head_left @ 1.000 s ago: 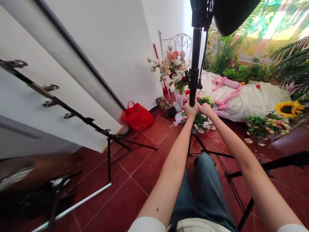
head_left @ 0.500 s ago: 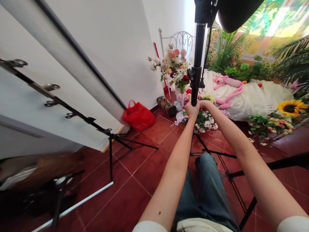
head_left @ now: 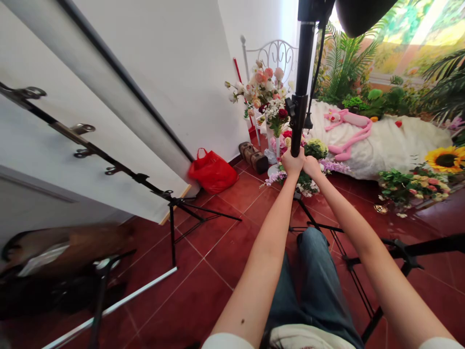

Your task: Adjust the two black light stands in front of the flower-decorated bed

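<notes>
A black light stand [head_left: 302,87] rises upright in front of me, with a dark lamp head [head_left: 363,14] cut off at the top edge. Around its pole, my left hand [head_left: 292,162] is closed. Close against it on the right, my right hand [head_left: 311,167] is also closed at the stand; its fingertips and the part under them are hidden. A locking knob [head_left: 290,107] sticks out of the pole above both hands. A black cable [head_left: 318,72] with a plug hangs beside the pole. The stand's legs [head_left: 308,213] spread over the floor below.
Flower bunches [head_left: 267,89] stand behind the pole, near a white bed with a pink plush toy [head_left: 350,121]. Left are a backdrop stand [head_left: 105,157] with clamps, a red bag [head_left: 212,172] and a white bar [head_left: 138,293]. Another black stand [head_left: 432,245] reaches in from the right.
My right hand has turned at the wrist and now sits lower, with its back less arched. My left hand keeps its hold. The whole view has shifted slightly.
</notes>
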Tool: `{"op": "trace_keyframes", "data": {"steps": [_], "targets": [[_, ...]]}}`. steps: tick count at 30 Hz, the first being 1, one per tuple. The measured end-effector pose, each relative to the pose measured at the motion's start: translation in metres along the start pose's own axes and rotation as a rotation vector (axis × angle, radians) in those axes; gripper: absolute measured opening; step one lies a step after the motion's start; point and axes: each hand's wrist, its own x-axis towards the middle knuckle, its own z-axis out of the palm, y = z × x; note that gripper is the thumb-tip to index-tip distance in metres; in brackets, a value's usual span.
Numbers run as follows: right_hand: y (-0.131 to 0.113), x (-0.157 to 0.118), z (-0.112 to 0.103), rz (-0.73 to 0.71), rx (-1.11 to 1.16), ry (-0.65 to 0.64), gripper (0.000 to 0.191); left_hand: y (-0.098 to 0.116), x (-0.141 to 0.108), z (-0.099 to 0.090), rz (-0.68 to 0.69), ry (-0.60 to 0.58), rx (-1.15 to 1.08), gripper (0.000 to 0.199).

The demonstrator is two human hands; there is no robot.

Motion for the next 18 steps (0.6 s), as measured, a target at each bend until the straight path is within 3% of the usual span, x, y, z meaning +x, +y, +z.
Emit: {"op": "trace_keyframes", "data": {"steps": [9,18], "targets": [[-0.005,-0.031,0.033,-0.016,0.317,0.303,0.041,0.004,-0.004,-0.004,-0.003,-0.028,-0.027,0.028],[0.0,-0.027,0.036,0.065,0.622,0.239,0.036,-0.001,0.001,0.001,-0.005,-0.01,-0.034,0.024]]}}
